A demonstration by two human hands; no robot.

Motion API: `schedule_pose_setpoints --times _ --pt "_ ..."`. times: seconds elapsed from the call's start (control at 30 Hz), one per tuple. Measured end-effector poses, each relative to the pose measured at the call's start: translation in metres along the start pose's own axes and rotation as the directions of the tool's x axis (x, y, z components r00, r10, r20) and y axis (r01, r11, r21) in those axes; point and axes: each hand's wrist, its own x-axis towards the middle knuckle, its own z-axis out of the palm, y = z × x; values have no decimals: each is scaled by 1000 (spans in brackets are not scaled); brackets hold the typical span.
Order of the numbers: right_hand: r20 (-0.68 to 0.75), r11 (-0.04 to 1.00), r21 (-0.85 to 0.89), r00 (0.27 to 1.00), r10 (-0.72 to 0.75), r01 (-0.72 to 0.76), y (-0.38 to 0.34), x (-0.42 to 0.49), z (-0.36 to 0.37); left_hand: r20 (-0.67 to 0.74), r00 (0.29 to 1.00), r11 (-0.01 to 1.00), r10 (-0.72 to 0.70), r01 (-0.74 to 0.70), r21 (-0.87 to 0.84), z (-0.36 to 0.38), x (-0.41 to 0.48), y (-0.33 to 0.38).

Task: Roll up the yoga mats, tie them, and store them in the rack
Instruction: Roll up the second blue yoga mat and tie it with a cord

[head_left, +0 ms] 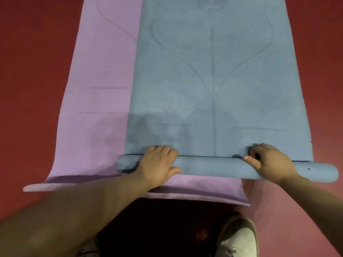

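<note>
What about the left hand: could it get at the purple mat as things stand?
Probably yes. The left hand grips the rolled end of the blue mat, and bare purple mat lies right beside it, uncovered. It would only have to let go.

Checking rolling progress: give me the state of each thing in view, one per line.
blue mat: near end rolled up, rest flat, overlapping the purple mat.
purple mat: unrolled, flat on the floor.
left hand: grips the rolled end, fingers curled over it.
right hand: grips the rolled end likewise.
</note>
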Motion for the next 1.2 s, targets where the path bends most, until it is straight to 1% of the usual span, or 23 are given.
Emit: schedule_pose_setpoints --times 0.07,0.13,0.2,0.27,0.33,0.4,0.47,0.5,0.57,0.6,0.63,0.73,0.83,0.9,1.0,1.1,1.13,1.2 --pt "-32 999 -31 999 32 -33 -3 3 0 4 991 991 -135 135 -3 3 -6 15" --pt "-31 995 -78 998 58 -60 -6 8 -1 -1 982 981 -191 191 -17 2 -8 20" --pt "-44 993 -95 997 70 -74 -5 12 0 0 982 982 -186 186 -23 1 -7 18" --pt "-76 994 -82 995 64 -70 -4 15 3 64 987 989 -148 146 37 0 -6 18" --pt "-166 994 -100 986 19 -36 -6 16 6 137 979 985 -154 142 97 1 -2 16" --pt "-255 994 -106 967 -4 -23 -12 14 4 169 974 987 -151 138 86 -1 6 10" --pt "-304 1000 -20 953 2 -9 -21 9 -3 178 978 993 -109 99 64 0 12 2" --pt "-320 998 -24 946 -61 56 -24 7 -4 193 976 995 -97 89 49 -1 14 0" --pt "-293 964 -116 919 -264 240 -28 2 -2 199 977 997 -82 81 12 -2 15 -2" --pt "-255 947 -130 913 -319 295 -29 1 1 185 980 997 -70 71 0 -1 16 -3" --pt "-227 945 -110 918 -327 309 -29 0 3 171 984 998 -58 60 -5 -3 16 -3" --pt "-203 949 -49 927 -314 311 -25 0 7 93 995 999 -23 25 -25 -4 16 -5" --pt "-177 937 -73 921 -348 340 -22 -1 5 94 996 998 7 -1 -68 -8 18 -7" --pt "-190 938 -83 918 -348 338 -20 -2 5 126 991 996 51 -40 -84 -10 21 -11" --pt "-209 953 -101 931 -300 285 -22 -4 3 197 974 986 108 -80 -149 -23 35 -20" --pt "-206 975 -79 954 -218 206 -27 -1 -2 286 956 980 64 -7 -197 -28 42 -24" --pt "-168 984 -56 970 -175 168 -29 1 -4 284 957 980 60 -2 -199 -29 43 -24" --pt "-90 991 -48 988 -128 124 -29 8 -7 212 975 980 60 -18 -197 -28 42 -25"
